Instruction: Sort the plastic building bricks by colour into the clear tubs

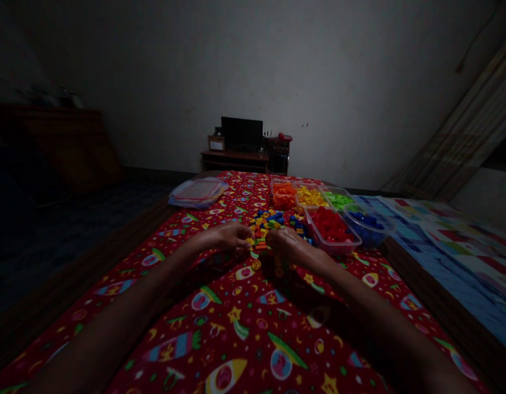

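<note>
A heap of small coloured plastic pieces [269,221] lies on a red patterned cloth [236,323]. Both my hands rest at the near edge of this heap. My left hand [226,236] lies palm down with its fingers curled onto the pieces at its tips. My right hand [291,245] is curled beside it, fingers bent among the pieces. What either hand holds is too dark and small to make out. Behind the heap stand clear tubs of sorted pieces: orange [283,194], yellow [310,197], green [338,200], red [330,225] and blue [367,223].
A stack of clear lids [198,191] lies at the cloth's far left. A low wooden stand with a dark screen [242,134] stands against the back wall. A blue patterned mat [453,257] lies to the right, dark floor to the left.
</note>
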{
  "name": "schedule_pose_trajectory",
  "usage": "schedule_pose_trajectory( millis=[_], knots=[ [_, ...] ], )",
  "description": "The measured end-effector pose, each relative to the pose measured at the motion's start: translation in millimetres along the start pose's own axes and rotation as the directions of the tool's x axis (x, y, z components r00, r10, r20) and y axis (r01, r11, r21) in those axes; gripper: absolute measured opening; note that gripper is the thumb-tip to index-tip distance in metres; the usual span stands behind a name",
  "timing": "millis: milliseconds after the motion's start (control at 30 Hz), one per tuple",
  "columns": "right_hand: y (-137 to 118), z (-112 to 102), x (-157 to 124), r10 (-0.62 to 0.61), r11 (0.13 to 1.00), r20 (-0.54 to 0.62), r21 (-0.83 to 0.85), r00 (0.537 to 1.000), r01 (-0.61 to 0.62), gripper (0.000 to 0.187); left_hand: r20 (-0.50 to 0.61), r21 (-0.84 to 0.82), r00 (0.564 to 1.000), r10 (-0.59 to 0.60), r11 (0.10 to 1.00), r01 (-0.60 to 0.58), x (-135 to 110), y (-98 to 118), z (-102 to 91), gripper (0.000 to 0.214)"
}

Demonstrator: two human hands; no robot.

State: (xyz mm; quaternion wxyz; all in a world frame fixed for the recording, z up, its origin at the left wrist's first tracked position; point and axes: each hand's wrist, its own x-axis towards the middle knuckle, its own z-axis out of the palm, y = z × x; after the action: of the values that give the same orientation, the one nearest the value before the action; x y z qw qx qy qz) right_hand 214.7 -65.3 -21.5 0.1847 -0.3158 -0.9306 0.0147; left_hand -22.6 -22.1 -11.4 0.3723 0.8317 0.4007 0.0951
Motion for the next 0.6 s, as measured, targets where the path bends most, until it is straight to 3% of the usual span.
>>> schedule_pose_trajectory(
  millis=[167, 233, 300, 367, 467, 533, 600],
  knots=[
    [-43.1, 4.5, 9.5, 0.003, 0.993, 0.252, -0.117, 0.968, 0.027, 0.018, -0.026, 0.029, 1.000, 0.009, 1.000, -0.008, -1.0, -3.1, -4.0, 0.030],
    [-56.4, 11.9, 7.5, 0.008, 0.982, 0.276, -0.181, 0.961, 0.044, 0.017, -0.034, 0.006, 0.999, 0.007, 1.000, -0.007, -2.4, -2.6, -5.0, 0.030],
    [-59.8, 17.8, 4.0, -0.033, 0.986, 0.226, -0.155, 0.974, 0.069, 0.015, -0.033, -0.034, 0.999, -0.004, 0.999, 0.003, -4.3, -0.6, -5.4, 0.031],
    [-53.9, 19.5, 2.2, -0.045, 0.998, 0.140, -0.034, 0.989, 0.050, 0.015, -0.036, -0.061, 0.999, -0.020, 0.998, 0.017, -5.6, 1.2, -5.8, 0.032],
    [-35.8, 15.1, 7.9, 0.075, 0.969, 0.027, 0.232, 0.997, -0.079, 0.017, -0.122, -0.016, 0.992, -0.018, 1.000, 0.016, -4.3, 1.2, -6.1, 0.035],
    [-24.0, 11.5, 16.1, 0.253, 0.875, -0.012, 0.430, 0.967, -0.224, 0.020, -0.232, 0.046, 0.973, 0.015, 0.999, -0.004, -1.4, 1.3, -4.6, 0.036],
    [-15.7, 10.0, 24.2, 0.450, 0.689, 0.032, 0.623, 0.893, -0.369, 0.022, -0.337, 0.104, 0.939, 0.062, 0.994, -0.028, 1.6, 4.4, -0.6, 0.035]
  ],
)
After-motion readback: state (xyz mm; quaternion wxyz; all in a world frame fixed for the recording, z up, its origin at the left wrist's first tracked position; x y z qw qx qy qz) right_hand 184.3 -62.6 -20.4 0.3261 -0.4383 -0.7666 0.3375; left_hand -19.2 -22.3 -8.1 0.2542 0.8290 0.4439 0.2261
